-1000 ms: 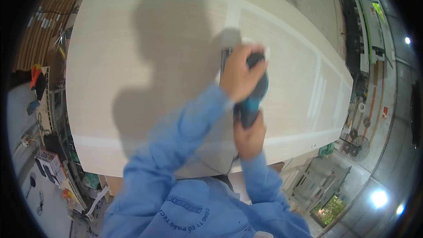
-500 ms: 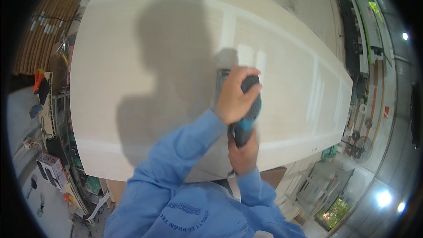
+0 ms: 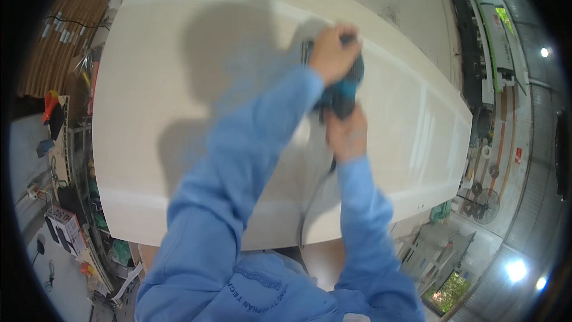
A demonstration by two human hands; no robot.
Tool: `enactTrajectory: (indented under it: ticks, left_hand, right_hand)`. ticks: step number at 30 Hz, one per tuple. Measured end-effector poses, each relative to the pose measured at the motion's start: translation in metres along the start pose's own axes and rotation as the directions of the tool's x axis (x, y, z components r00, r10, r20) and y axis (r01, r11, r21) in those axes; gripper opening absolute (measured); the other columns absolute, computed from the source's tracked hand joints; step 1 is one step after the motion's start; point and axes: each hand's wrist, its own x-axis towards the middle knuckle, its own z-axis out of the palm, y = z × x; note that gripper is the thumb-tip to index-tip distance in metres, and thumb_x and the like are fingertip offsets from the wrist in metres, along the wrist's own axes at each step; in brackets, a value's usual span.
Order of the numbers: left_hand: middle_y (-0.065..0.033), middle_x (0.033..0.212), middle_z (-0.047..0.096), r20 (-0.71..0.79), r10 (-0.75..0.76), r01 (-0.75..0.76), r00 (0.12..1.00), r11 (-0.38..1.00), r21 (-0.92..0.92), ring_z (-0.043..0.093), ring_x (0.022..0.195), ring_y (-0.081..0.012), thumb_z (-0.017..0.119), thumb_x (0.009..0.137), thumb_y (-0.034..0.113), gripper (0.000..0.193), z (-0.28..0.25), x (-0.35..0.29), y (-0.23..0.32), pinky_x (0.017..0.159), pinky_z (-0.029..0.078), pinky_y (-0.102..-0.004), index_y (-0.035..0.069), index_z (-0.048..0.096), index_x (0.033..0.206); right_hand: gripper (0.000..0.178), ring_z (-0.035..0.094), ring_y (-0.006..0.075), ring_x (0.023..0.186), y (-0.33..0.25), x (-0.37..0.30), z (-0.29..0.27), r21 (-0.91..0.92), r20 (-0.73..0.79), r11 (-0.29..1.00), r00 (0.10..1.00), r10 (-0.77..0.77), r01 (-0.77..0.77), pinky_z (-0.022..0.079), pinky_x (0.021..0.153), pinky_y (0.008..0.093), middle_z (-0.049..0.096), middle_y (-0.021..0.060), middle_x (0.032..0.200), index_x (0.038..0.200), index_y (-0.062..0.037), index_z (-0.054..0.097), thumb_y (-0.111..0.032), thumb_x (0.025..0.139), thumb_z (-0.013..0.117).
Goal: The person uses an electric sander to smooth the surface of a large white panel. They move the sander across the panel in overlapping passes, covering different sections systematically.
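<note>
Grasping what looks like a sander [image 3: 344, 96]: left hand [image 3: 331, 55] ahead, right hand [image 3: 347, 136] behind.

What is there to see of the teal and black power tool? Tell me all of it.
The power tool has a teal and black, plastic-looking body; a dark edge shows left of the left hand, which grips its far end from above. The right hand holds its near end. It sits over the broad pale panel, its underside hidden. A dark cord runs from near the right hand toward the panel's near edge. Blur hides finer detail.
</note>
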Motion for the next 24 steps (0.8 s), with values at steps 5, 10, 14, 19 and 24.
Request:
enactTrajectory:
  ticks: [5, 10, 14, 19, 24]
  left_hand:
    - [-0.0202, 0.116, 0.07, -0.024, 0.1, -0.101, 0.995, 0.992, -0.071, 0.066, 0.11, -0.0348, 0.076, 0.089, 0.022, 0.035, -0.006, -0.055, -0.012, 0.095, 0.052, -0.0423, 0.005, 0.071, 0.118]
    - [-0.0137, 0.109, 0.077, -0.036, 0.1, -0.093, 0.994, 0.982, 0.162, 0.073, 0.1, -0.0247, 0.078, 0.088, 0.029, 0.034, 0.001, 0.105, -0.002, 0.089, 0.057, -0.0356, 0.008, 0.075, 0.115]
    - [-0.0168, 0.11, 0.076, -0.181, 0.137, -0.085, 0.974, 0.96, 0.268, 0.071, 0.106, -0.0295, 0.078, 0.087, 0.028, 0.031, -0.033, 0.069, 0.003, 0.095, 0.055, -0.0392, 0.009, 0.076, 0.111]
    - [-0.0223, 0.119, 0.058, -0.291, 0.239, -0.133, 0.926, 0.93, 0.342, 0.06, 0.11, -0.039, 0.067, 0.093, 0.012, 0.025, -0.12, -0.178, 0.029, 0.095, 0.05, -0.0451, 0.002, 0.066, 0.115]
    - [-0.0199, 0.119, 0.062, -0.553, 0.278, -0.073, 0.785, 0.929, 0.364, 0.062, 0.11, -0.0361, 0.066, 0.091, 0.007, 0.02, -0.191, -0.274, 0.063, 0.097, 0.05, -0.0418, 0.0, 0.069, 0.11]
  right_hand:
    - [0.035, 0.071, 0.0478, 0.097, -0.001, -0.073, -0.009, 0.004, -0.036, 0.995, 0.995, -0.096, 0.097, 0.056, 0.082, 0.049, 0.072, 0.0304, 0.097, 0.106, 0.0032, 0.063, -0.024, 0.087, 0.074]
    - [0.032, 0.073, 0.0383, 0.084, -0.056, 0.085, -0.013, 0.113, 0.178, 0.991, 0.982, 0.057, -0.078, 0.057, 0.076, 0.0464, 0.074, 0.0241, 0.093, 0.102, 0.0034, 0.065, -0.019, 0.082, 0.076]
    - [0.032, 0.073, 0.0377, 0.087, -0.037, 0.063, 0.012, 0.103, 0.153, 0.984, 0.976, -0.158, 0.143, 0.057, 0.077, 0.0461, 0.074, 0.0234, 0.096, 0.103, 0.0022, 0.065, -0.019, 0.083, 0.076]
    - [0.049, 0.07, 0.0503, 0.092, -0.005, -0.146, 0.014, 0.002, 0.399, 0.992, 0.91, -0.114, 0.124, 0.056, 0.078, 0.053, 0.071, 0.0303, 0.098, 0.126, -0.0004, 0.054, -0.022, 0.088, 0.075]
    - [0.047, 0.07, 0.0516, 0.091, -0.03, -0.215, 0.037, 0.008, 0.563, 0.95, 0.784, -0.261, 0.311, 0.055, 0.077, 0.0553, 0.069, 0.0315, 0.095, 0.127, -0.0003, 0.054, -0.021, 0.089, 0.073]
